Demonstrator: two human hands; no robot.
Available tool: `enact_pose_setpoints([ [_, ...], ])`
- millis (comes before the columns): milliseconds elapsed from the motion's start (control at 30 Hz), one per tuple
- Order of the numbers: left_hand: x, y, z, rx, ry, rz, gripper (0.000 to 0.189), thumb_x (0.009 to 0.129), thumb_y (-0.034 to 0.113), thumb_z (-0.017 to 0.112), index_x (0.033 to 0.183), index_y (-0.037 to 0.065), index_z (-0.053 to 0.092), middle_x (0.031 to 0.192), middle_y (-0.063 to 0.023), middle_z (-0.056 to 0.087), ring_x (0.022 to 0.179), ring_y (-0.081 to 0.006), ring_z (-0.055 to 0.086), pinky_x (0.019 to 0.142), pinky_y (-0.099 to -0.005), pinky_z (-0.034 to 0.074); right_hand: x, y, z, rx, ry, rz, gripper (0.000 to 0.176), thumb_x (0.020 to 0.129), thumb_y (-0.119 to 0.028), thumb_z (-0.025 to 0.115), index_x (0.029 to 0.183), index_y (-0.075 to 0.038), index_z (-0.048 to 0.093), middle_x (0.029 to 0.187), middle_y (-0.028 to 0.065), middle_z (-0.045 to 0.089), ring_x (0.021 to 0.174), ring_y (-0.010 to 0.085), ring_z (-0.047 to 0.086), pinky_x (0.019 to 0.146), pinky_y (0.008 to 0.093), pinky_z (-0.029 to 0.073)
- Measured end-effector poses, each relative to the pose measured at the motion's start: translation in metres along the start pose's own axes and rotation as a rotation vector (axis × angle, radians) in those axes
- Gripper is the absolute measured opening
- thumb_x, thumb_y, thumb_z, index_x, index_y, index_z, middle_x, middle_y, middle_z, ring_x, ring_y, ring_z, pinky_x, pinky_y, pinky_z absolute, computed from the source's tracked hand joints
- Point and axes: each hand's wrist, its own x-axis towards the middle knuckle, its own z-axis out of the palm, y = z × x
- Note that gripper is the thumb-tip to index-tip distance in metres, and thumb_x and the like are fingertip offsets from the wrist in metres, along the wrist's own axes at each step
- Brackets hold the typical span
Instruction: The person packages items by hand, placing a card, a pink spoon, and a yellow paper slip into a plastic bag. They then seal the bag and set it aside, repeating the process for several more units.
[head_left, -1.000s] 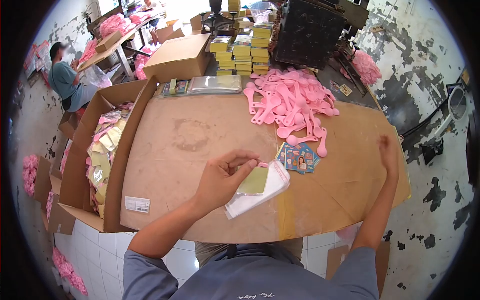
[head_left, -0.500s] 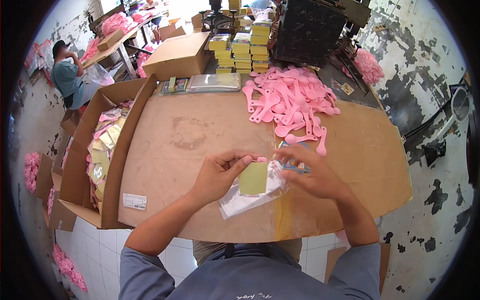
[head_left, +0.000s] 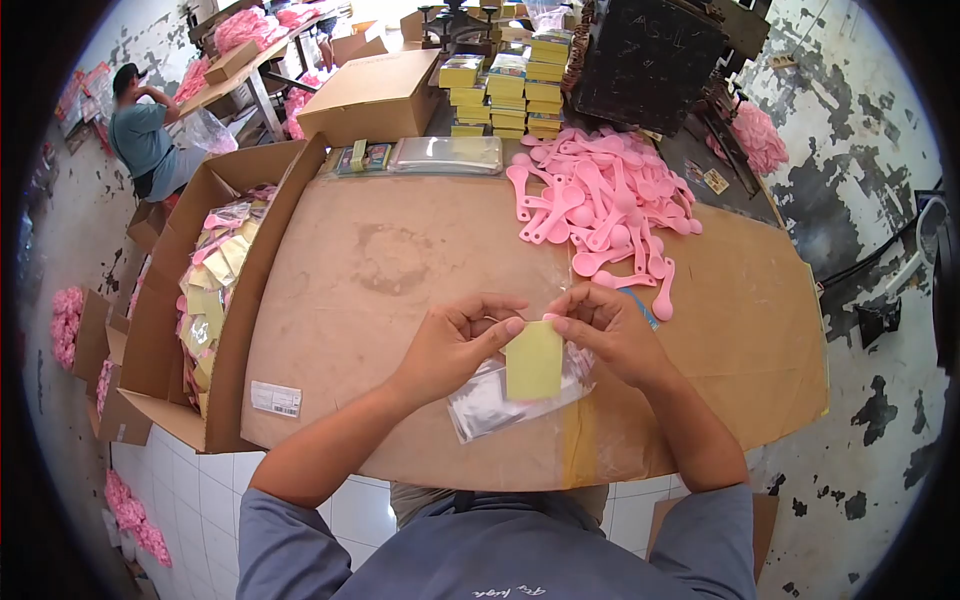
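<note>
Two hands meet mid-table: your left hand (head_left: 455, 345) and right hand (head_left: 610, 335) both pinch the top edge of the yellow card (head_left: 533, 362), fingers curled in tight, thumbs and forefingers closed on its upper corners. The card sits upright over the clear plastic bag (head_left: 485, 408), which lies crumpled on the cardboard table top (head_left: 400, 270) just under your hands (can't tell if the card is inside the bag yet). A pile of pink spoons (head_left: 600, 195) lies well ahead of your right hand. An open cardboard box (head_left: 165, 300) of filled packets stands touching the table's left edge. Stacks of yellow packs (head_left: 505, 90) are at the far end, and a person (head_left: 140, 135) sits at far left.
</note>
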Motion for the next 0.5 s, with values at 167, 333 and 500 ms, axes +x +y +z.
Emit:
enact_pose_setpoints([
  [167,0.002,-0.003,-0.003,0.032,-0.002,0.01,0.026,0.101,0.012,0.068,0.121,-0.004,0.068,0.106,-0.0096,0.074,0.094,-0.0133,0.072,0.08,-0.0285,0.062,-0.001,0.003,-0.009,-0.028,0.058,-0.01,0.013,0.096,-0.012,0.074,0.105,-0.004,0.068,0.096,-0.0009,0.07,0.091,0.006,0.065,0.079,0.0243,0.051],
  [333,0.002,-0.009,-0.004,0.119,0.057,0.042,0.025,0.1,0.011,0.069,0.119,-0.004,0.07,0.106,-0.0094,0.075,0.094,-0.012,0.072,0.079,-0.0262,0.061,-0.002,0.011,-0.015,-0.034,0.041,-0.035,0.013,0.096,-0.009,0.073,0.107,-0.002,0.071,0.098,0.0007,0.072,0.092,0.0076,0.067,0.081,0.0249,0.052],
  [500,0.002,-0.003,-0.001,0.124,0.048,0.069,0.021,0.099,0.008,0.069,0.116,-0.004,0.071,0.104,-0.0098,0.075,0.094,-0.0128,0.072,0.077,-0.0269,0.062,-0.002,0.017,-0.019,-0.055,0.029,-0.092,0.017,0.097,-0.009,0.072,0.11,0.002,0.073,0.098,0.0029,0.074,0.089,0.0077,0.068,0.08,0.0231,0.054],
])
